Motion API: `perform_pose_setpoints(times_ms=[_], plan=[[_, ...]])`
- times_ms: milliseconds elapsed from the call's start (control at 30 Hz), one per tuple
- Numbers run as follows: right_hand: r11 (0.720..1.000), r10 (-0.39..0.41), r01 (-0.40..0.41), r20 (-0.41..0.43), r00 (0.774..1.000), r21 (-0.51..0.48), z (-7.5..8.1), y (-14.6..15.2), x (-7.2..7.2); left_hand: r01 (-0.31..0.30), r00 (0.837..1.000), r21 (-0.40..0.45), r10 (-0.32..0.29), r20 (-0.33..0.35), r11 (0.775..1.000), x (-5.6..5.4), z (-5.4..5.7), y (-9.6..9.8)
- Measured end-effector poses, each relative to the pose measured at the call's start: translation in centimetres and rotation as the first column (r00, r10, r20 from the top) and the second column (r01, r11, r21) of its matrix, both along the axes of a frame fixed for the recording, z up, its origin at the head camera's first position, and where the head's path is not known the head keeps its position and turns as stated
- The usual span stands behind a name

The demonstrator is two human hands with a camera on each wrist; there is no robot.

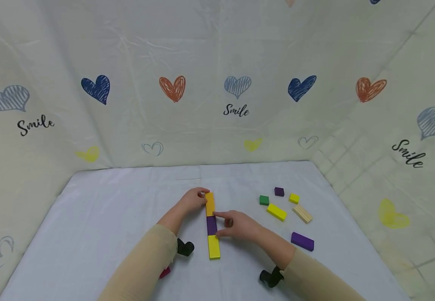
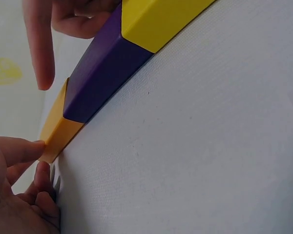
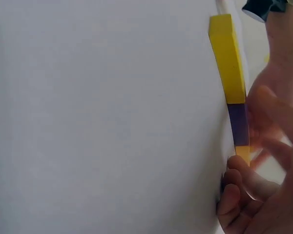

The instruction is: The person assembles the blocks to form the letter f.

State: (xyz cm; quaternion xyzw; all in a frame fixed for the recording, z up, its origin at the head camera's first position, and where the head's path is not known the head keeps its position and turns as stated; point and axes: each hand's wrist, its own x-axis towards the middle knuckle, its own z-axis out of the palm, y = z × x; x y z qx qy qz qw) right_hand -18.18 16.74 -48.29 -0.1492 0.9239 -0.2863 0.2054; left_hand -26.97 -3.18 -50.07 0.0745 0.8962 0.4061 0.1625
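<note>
Three blocks form a straight row in the head view: orange [image 1: 210,204] at the far end, purple [image 1: 211,225] in the middle, yellow [image 1: 214,247] nearest me. They lie end to end, and their faces meet in the left wrist view too. My left hand [image 1: 194,200] holds the orange block at its far left corner, with one fingertip at the far end and the other fingers bent beside it. My right hand [image 1: 241,225] is on the row's right side. Its index finger reaches the orange-purple joint, its thumb the purple-yellow joint, and the remaining fingers are curled in.
Loose blocks lie to the right: a green cube [image 1: 264,200], dark purple cube [image 1: 279,192], yellow cube [image 1: 294,198], yellow block [image 1: 276,212], ridged natural-wood piece [image 1: 302,213] and long purple block [image 1: 302,241]. A red piece [image 1: 165,273] shows partly behind my left sleeve. White cloth [image 1: 101,225] covers the table.
</note>
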Motion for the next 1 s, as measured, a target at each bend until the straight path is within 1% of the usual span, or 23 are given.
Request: perform_pose_setpoints(times_ms=[133, 267, 467, 733, 933, 1000], plan=[[1.0, 0.012, -0.012, 0.016, 1.0, 0.028, 0.13, -0.38, -0.68, 0.0, 1.0, 0.011, 0.0, -0.004, 1.0, -0.06, 0.1, -0.18], [0.999, 0.015, -0.016, 0.026, 1.0, 0.052, 0.08, -0.63, -1.01, 0.004, 1.0, 0.008, -0.004, -0.003, 1.0, -0.15, -0.04, -0.26], [0.998, -0.001, -0.001, 0.021, 1.0, 0.069, 0.14, -0.79, -0.83, 0.01, 1.0, 0.014, -0.01, 0.002, 1.0, -0.13, -0.09, -0.17], [0.996, -0.005, 0.003, 0.017, 1.0, 0.087, 0.25, -0.98, -0.82, 0.004, 1.0, 0.024, -0.004, 0.004, 1.0, 0.08, 0.58, -0.34], [0.995, -0.023, 0.02, 0.029, 0.999, 0.1, 0.2, -1.01, -0.88, -0.002, 1.0, 0.046, 0.002, -0.011, 0.999, -0.07, 0.59, -0.78], [0.994, -0.031, 0.027, 0.033, 0.999, 0.102, 0.16, -0.99, -0.87, -0.006, 1.0, 0.061, 0.007, -0.01, 0.998, -0.02, 0.79, -0.97]])
